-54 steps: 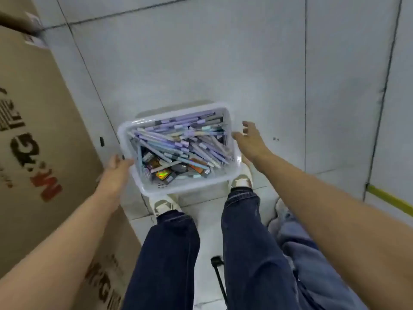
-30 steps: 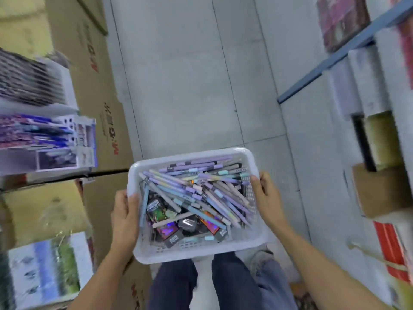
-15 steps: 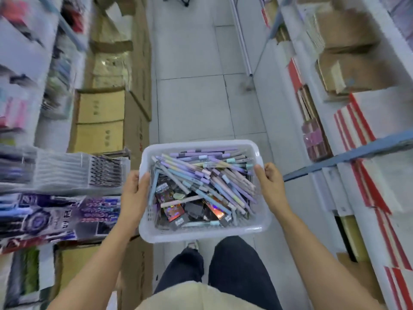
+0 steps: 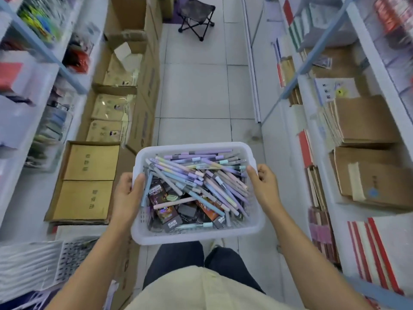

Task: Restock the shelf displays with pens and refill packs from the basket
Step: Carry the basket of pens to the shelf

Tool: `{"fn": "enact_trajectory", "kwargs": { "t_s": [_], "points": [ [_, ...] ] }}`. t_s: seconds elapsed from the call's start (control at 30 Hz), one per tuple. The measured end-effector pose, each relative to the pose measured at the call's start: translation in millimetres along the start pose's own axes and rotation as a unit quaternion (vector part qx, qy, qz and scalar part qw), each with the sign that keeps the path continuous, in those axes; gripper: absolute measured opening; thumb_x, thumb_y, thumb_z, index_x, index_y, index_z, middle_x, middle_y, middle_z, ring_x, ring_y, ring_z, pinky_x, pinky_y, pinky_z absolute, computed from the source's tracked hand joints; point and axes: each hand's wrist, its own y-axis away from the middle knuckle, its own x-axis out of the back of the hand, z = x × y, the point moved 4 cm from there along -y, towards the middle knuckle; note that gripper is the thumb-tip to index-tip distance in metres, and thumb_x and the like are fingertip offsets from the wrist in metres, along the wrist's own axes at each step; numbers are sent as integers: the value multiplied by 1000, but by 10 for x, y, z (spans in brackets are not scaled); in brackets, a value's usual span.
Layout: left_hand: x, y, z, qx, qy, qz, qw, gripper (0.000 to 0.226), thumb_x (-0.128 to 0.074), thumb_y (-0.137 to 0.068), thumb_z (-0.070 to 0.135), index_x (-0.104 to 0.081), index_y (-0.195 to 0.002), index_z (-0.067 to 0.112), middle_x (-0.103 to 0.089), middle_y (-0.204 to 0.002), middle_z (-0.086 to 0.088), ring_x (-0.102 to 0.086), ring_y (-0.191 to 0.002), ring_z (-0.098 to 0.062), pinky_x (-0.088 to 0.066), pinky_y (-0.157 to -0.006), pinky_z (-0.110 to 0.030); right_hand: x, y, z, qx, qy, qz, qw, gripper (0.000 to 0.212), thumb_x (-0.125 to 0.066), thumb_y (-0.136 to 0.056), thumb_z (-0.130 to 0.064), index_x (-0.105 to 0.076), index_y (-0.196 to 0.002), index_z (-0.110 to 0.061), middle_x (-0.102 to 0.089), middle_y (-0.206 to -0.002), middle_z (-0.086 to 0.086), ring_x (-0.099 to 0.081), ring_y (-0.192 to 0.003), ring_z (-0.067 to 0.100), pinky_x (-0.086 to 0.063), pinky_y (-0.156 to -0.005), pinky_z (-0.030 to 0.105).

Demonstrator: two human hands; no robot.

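Both your hands, left hand [image 4: 127, 196] and right hand [image 4: 263, 185], grip the basket [image 4: 194, 234] rims, keeping the pens [image 4: 196, 173] level for carrying.

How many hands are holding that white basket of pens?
2. The left hand grips the left rim of the white basket; the right hand grips its right rim. Both are in plain view, so none is hidden.

One head-worn wide-angle view looks steeply down and forward along an aisle floor [image 4: 201, 90] — close above the basket [image 4: 196, 236] at waist height, shelves [image 4: 288, 92] flanking both edges.
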Motion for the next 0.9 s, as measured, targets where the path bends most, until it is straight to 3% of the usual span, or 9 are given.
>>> {"fn": "enact_trajectory", "kwargs": {
  "t_s": [0.1, 0.23, 0.43, 0.5, 0.57, 0.73, 0.9],
  "points": [
    [-130, -640, 392, 6, 23, -3, 1000, 35, -48, -97, 48, -49, -100, 13, -61, -93, -11, -64, -86, -34, -53, -69, -49, -60, -715, -360, 5, 8, -1, 1000, 38, -57, -95, -34, -53, -88, 3, -61, -93, 33, -52, -66, 30, -41, -63, 35],
    [-331, -1675, 889, 11, 39, -15, 999, 34, -48, -97, 47, -51, -103, 14, -63, -99, -16, -65, -91, -37, -54, -76, -55, -192, -1687, -811, 11, 15, 13, 1000, 42, -55, -96, -34, -55, -93, 7, -62, -93, 32, -56, -71, 29, -45, -66, 40],
    [-608, -3270, 1840, -11, 31, -45, 998, 33, -49, -97, 46, -50, -102, 14, -62, -106, -20, -63, -95, -37, -53, -80, -56, -306, -3108, -1574, 11, 0, 57, 998, 31, -56, -96, -35, -55, -79, -9, -57, -69, 11, -51, -63, 14, -42, -60, 33],
    [-720, -3774, 2128, -14, 27, -45, 999, 32, -49, -98, 46, -50, -101, 15, -62, -105, -19, -63, -94, -37, -52, -77, -54, -319, -3627, -1814, 13, 12, 66, 998, 31, -56, -95, -38, -49, -71, -21, -51, -58, -7, -45, -53, 4, -37, -54, 28],
    [-852, -4287, 2414, -20, 18, -43, 999, 33, -49, -97, 48, -49, -98, 15, -62, -102, -21, -62, -92, -41, -52, -76, -55, -347, -4171, -2058, 20, 26, 60, 998, 33, -54, -96, -41, -43, -68, -26, -46, -51, -13, -39, -45, -2, -34, -51, 24],
    [-1219, -5532, 3101, -13, 26, -33, 999, 33, -48, -97, 49, -49, -99, 16, -61, -103, -20, -63, -92, -40, -53, -76, -61, -416, -5585, -2722, 49, 11, 43, 998, 34, -55, -96, -37, -39, -69, -23, -39, -59, -9, -36, -46, -2, -34, -45, 14],
    [-1438, -6663, 3776, -20, 22, -25, 999, 32, -47, -95, 54, -50, -96, 23, -63, -97, -12, -65, -85, -31, -54, -69, -50, -513, -6836, -3426, 57, 9, 30, 998, 35, -55, -97, -31, -38, -70, -18, -39, -62, 0, -32, -50, 4, -30, -49, 17]
  ]
}}
